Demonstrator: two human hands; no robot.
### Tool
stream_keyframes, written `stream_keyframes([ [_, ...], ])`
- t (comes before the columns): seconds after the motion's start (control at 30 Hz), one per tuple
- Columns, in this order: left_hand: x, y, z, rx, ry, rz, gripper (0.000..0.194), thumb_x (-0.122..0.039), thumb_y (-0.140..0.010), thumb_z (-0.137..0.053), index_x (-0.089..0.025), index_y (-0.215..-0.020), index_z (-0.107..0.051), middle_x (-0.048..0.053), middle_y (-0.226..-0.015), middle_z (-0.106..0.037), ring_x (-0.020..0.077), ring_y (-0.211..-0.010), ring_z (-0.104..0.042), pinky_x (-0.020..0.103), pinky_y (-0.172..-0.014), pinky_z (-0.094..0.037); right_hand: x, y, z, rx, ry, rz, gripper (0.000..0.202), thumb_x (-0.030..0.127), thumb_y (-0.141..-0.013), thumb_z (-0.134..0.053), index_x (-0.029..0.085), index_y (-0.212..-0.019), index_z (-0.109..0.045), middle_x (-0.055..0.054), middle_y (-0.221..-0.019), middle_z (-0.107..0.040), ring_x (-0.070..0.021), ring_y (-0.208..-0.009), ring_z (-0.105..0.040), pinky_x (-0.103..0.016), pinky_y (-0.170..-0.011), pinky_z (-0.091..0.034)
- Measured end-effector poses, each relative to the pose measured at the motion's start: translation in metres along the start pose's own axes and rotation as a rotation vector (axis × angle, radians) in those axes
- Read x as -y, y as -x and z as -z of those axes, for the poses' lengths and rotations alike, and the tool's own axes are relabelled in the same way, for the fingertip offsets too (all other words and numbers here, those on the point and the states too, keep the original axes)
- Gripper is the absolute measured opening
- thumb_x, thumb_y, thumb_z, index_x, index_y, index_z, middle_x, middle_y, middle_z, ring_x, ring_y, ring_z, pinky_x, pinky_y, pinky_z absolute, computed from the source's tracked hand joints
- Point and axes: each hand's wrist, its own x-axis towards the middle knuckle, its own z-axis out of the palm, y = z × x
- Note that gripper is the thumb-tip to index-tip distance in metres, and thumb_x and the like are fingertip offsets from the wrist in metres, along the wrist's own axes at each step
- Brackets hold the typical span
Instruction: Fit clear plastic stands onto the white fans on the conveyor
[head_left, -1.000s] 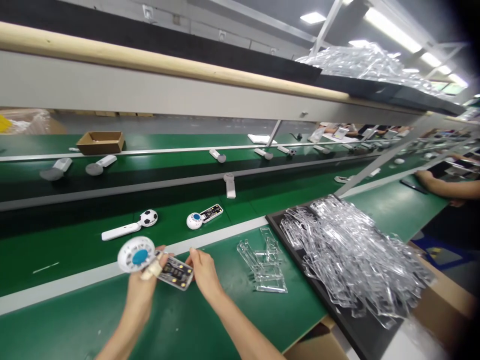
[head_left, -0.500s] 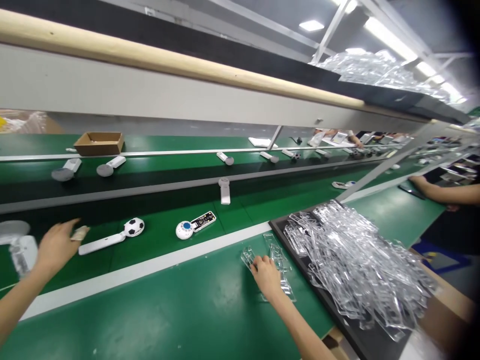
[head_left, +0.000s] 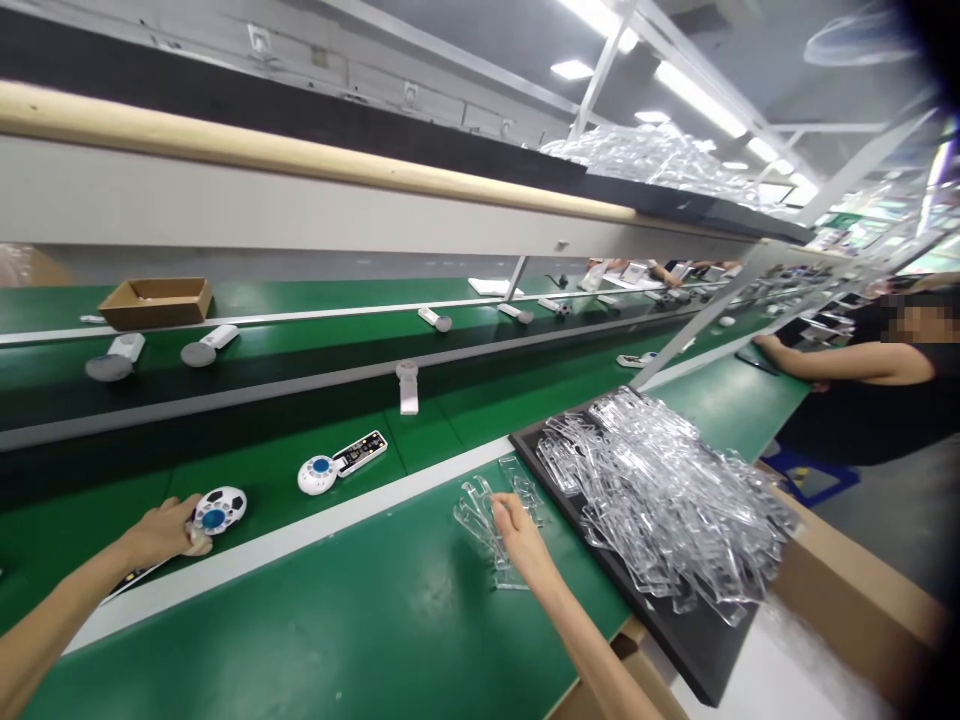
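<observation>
The football-patterned gadget [head_left: 227, 503] is displaying white with black patches and a blue disc; the neighbouring gadget [head_left: 316, 484] is combining white and blue with a black circuit board [head_left: 360, 454]. Colourless plastic pieces [head_left: 471, 512] are glinting above a plain green bench [head_left: 337, 600], which a white strip [head_left: 412, 487] is bordering.

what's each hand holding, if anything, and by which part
Left hand: the ball-patterned unit, near where head meets handle. Right hand: at the clear pieces; whether it grips one cannot be told.
</observation>
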Motion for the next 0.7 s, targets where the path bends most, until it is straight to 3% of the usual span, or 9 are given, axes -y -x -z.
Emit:
stream_keyframes([
  [0.1, -0.005, 0.009, 0.007, 0.098, -0.029, 0.007, 0.018, -0.026, -0.055, -0.067, -0.023, -0.066, -0.054, -0.001, -0.06, -0.058, 0.0226, -0.063, -0.057, 0.025, -0.061, -0.037, 0.019, 0.013, -0.006, 0.174, -0.277, -0.081, 0.05, 0.059, -0.081, -0.042, 0.021, -0.113, -0.049, 0.007, -0.061, -0.043, -0.0114, -0.049, -0.042, -0.024, -0.049, -0.034],
  [0.17, -0.018, 0.023, 0.013, -0.003, 0.048, 0.096, 0.025, -0.035, -0.058, -0.068, -0.023, -0.071, -0.05, 0.0, -0.062, -0.059, 0.0251, -0.065, -0.057, 0.028, -0.061, -0.038, 0.033, 0.023, -0.009, 0.301, -0.395, -0.085, 0.056, 0.058, -0.076, -0.052, 0.022, -0.119, -0.047, 0.009, -0.061, -0.037, -0.0095, -0.048, -0.038, -0.023, -0.048, -0.032],
  [0.27, -0.052, 0.058, 0.015, -0.08, 0.537, 0.146, 0.043, -0.04, -0.053, -0.076, -0.02, -0.084, -0.052, 0.005, -0.077, -0.065, 0.0267, -0.077, -0.06, 0.031, -0.064, -0.042, 0.058, 0.037, -0.018, 0.375, -0.375, 0.053, 0.05, 0.047, -0.077, -0.057, 0.021, -0.119, -0.051, 0.007, -0.066, -0.04, -0.0101, -0.055, -0.042, -0.024, -0.055, -0.037],
  [0.37, -0.093, 0.096, 0.007, 0.166, 1.133, 0.117, 0.057, -0.041, -0.047, -0.083, -0.016, -0.091, -0.058, 0.008, -0.087, -0.068, 0.0238, -0.08, -0.061, 0.032, -0.07, -0.047, 0.088, 0.052, -0.034, 0.325, -0.282, 0.229, 0.043, 0.036, -0.075, -0.061, 0.02, -0.114, -0.058, 0.0, -0.084, -0.049, -0.014, -0.073, -0.05, -0.029, -0.071, -0.044],
  [0.43, -0.119, 0.118, -0.002, 0.305, 1.416, 0.123, 0.059, -0.044, -0.043, -0.086, -0.015, -0.089, -0.061, 0.009, -0.085, -0.068, 0.0236, -0.078, -0.063, 0.035, -0.074, -0.05, 0.108, 0.065, -0.047, 0.278, -0.199, 0.319, 0.046, 0.032, -0.075, -0.063, 0.022, -0.119, -0.057, -0.003, -0.096, -0.051, -0.0177, -0.085, -0.053, -0.033, -0.081, -0.045],
  [0.53, -0.148, 0.142, -0.016, 0.354, 1.685, 0.101, 0.06, -0.053, -0.047, -0.082, -0.018, -0.091, -0.061, 0.007, -0.082, -0.069, 0.0258, -0.079, -0.065, 0.04, -0.076, -0.052, 0.131, 0.084, -0.063, 0.243, -0.076, 0.437, 0.057, 0.03, -0.079, -0.06, 0.025, -0.133, -0.045, -0.006, -0.104, -0.051, -0.0226, -0.098, -0.053, -0.039, -0.088, -0.045],
  [0.7, -0.17, 0.166, -0.032, 0.341, 1.776, 0.032, 0.054, -0.054, -0.061, -0.075, -0.019, -0.099, -0.061, 0.009, -0.091, -0.069, 0.0273, -0.091, -0.065, 0.039, -0.081, -0.053, 0.143, 0.102, -0.077, 0.104, 0.099, 0.522, 0.054, 0.028, -0.086, -0.051, 0.024, -0.139, -0.039, -0.009, -0.099, -0.05, -0.0258, -0.093, -0.053, -0.043, -0.078, -0.05],
])
